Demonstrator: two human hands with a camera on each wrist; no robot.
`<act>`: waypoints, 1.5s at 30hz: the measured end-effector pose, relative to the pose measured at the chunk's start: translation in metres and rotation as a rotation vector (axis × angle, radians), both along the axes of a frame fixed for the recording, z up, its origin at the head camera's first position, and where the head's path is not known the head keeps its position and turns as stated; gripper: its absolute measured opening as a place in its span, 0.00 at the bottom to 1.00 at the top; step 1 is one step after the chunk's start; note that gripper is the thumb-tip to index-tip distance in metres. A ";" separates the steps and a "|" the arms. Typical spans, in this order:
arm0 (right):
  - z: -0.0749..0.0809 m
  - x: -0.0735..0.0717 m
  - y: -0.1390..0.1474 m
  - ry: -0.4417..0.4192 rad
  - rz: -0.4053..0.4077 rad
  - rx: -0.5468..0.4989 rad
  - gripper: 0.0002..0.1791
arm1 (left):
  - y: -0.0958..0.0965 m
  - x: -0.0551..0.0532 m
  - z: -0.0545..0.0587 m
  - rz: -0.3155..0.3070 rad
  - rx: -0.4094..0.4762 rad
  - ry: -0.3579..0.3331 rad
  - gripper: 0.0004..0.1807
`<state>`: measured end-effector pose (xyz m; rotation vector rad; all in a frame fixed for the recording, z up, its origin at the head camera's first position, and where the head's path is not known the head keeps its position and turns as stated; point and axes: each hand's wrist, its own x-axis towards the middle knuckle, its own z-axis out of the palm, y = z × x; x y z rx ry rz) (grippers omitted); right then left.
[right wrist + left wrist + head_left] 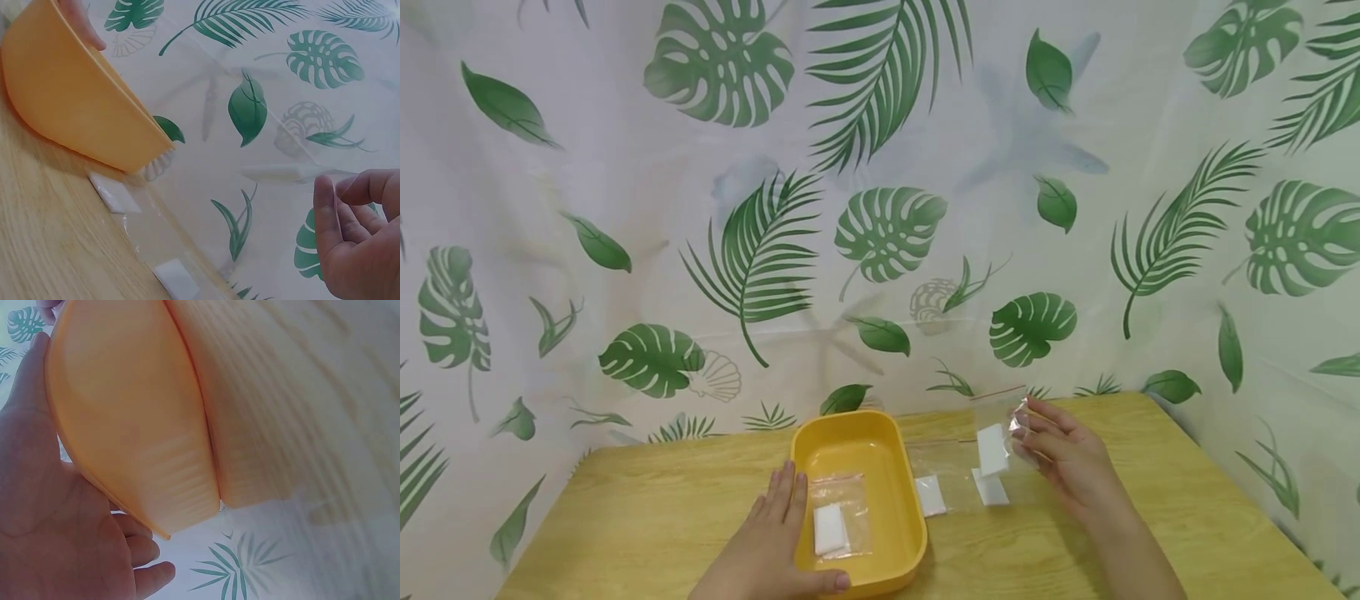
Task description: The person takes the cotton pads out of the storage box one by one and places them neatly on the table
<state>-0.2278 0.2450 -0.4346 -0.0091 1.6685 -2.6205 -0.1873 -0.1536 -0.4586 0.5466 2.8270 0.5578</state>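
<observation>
My left hand [767, 533] rests along the left side of a yellow plastic basin [912, 533], fingers extended on the rim and thumb at its near edge. Inside the basin lie clear zip bags holding white squares [830, 530], overlapping each other. Thumb and fingers of my right hand [1071, 458] pinch a clear zip bag [992, 450] by its side, raised over the table with a white square in it. The right wrist view shows that bag [281, 173] nearly edge-on, beyond the fingertips.
Right of the basin, clear bags with a white square [930, 497] and another white square [991, 488] lie flat on the wooden table [662, 517]. A leaf-patterned cloth [880, 350] hangs behind the table's back edge.
</observation>
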 end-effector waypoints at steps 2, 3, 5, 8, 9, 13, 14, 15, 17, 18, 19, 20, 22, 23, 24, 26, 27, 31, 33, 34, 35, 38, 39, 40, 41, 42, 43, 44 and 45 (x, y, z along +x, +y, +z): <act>-0.001 0.000 0.003 0.001 -0.003 -0.007 0.23 | 0.000 0.000 0.000 0.004 0.002 -0.003 0.75; -0.001 0.001 0.005 -0.001 -0.004 -0.008 0.23 | 0.000 0.001 0.000 0.006 0.002 -0.004 0.75; -0.002 0.000 0.009 -0.007 -0.007 -0.011 0.23 | 0.000 0.001 -0.001 0.013 0.003 -0.010 0.76; -0.003 0.000 0.013 -0.021 -0.015 -0.014 0.23 | 0.000 0.001 -0.001 0.020 0.001 -0.015 0.76; -0.004 -0.001 0.014 -0.023 -0.017 -0.013 0.23 | 0.000 0.001 -0.002 0.020 0.001 -0.017 0.76; -0.006 -0.002 0.019 -0.026 -0.019 -0.014 0.23 | 0.001 0.001 -0.001 0.023 0.004 -0.022 0.76; -0.007 -0.002 0.019 -0.024 -0.018 -0.015 0.23 | 0.001 0.001 -0.001 0.024 0.005 -0.024 0.76; -0.008 -0.002 0.020 -0.022 -0.018 -0.014 0.23 | 0.001 0.001 0.000 0.026 0.006 -0.028 0.76; -0.010 -0.003 0.022 -0.015 -0.015 -0.016 0.23 | 0.001 0.001 0.000 0.028 0.008 -0.031 0.75; -0.011 -0.003 0.024 -0.007 -0.014 -0.020 0.23 | 0.001 0.001 0.000 0.028 0.009 -0.032 0.75; -0.013 -0.003 0.025 0.003 -0.011 -0.022 0.23 | 0.001 0.001 0.000 0.027 0.007 -0.031 0.76; -0.014 -0.003 0.026 0.011 -0.007 -0.027 0.23 | 0.001 0.002 0.000 0.026 0.007 -0.030 0.76; -0.017 -0.004 0.028 0.017 -0.003 -0.035 0.24 | 0.001 0.002 0.000 0.025 0.005 -0.027 0.76; -0.018 -0.004 0.029 0.017 -0.002 -0.035 0.24 | 0.001 0.002 0.000 0.025 0.004 -0.025 0.76; -0.018 -0.004 0.030 0.014 -0.003 -0.035 0.24 | 0.001 0.002 0.000 0.025 0.002 -0.022 0.76; -0.019 -0.005 0.033 -0.003 -0.005 -0.037 0.24 | 0.001 0.001 0.000 0.024 -0.002 -0.016 0.76; -0.019 -0.006 0.034 -0.014 -0.009 -0.038 0.24 | 0.001 0.001 0.000 0.024 -0.004 -0.013 0.76; -0.019 -0.009 0.038 -0.044 -0.018 -0.041 0.23 | 0.000 0.000 0.000 0.016 -0.008 0.004 0.75; -0.020 -0.009 0.040 -0.058 -0.022 -0.040 0.23 | 0.000 0.000 0.000 0.011 -0.004 0.007 0.75; -0.021 -0.009 0.041 -0.062 -0.022 -0.040 0.23 | 0.000 0.001 0.000 0.008 -0.002 0.008 0.75; -0.022 -0.009 0.042 -0.065 -0.022 -0.038 0.23 | 0.000 0.001 0.000 0.005 0.001 0.008 0.75; -0.024 -0.009 0.044 -0.070 -0.022 -0.041 0.22 | 0.001 0.001 0.000 0.003 0.005 0.004 0.74; -0.025 -0.009 0.044 -0.069 -0.022 -0.041 0.22 | 0.001 0.001 0.000 0.005 0.004 0.002 0.74; -0.025 -0.009 0.045 -0.069 -0.022 -0.042 0.22 | 0.001 0.001 0.000 0.007 0.003 0.000 0.74; -0.026 -0.009 0.046 -0.069 -0.022 -0.043 0.22 | 0.001 0.001 0.000 0.009 0.002 -0.002 0.75; -0.027 -0.009 0.047 -0.070 -0.022 -0.046 0.22 | 0.001 0.001 0.000 0.011 0.000 -0.005 0.75; -0.028 -0.010 0.047 -0.071 -0.024 -0.043 0.23 | 0.001 0.001 0.000 0.014 -0.001 -0.007 0.75; -0.029 -0.010 0.048 -0.071 -0.025 -0.047 0.23 | 0.001 0.000 0.000 0.016 -0.002 -0.009 0.75; -0.030 -0.011 0.049 -0.071 -0.025 -0.048 0.23 | 0.001 0.000 0.000 0.018 -0.003 -0.010 0.76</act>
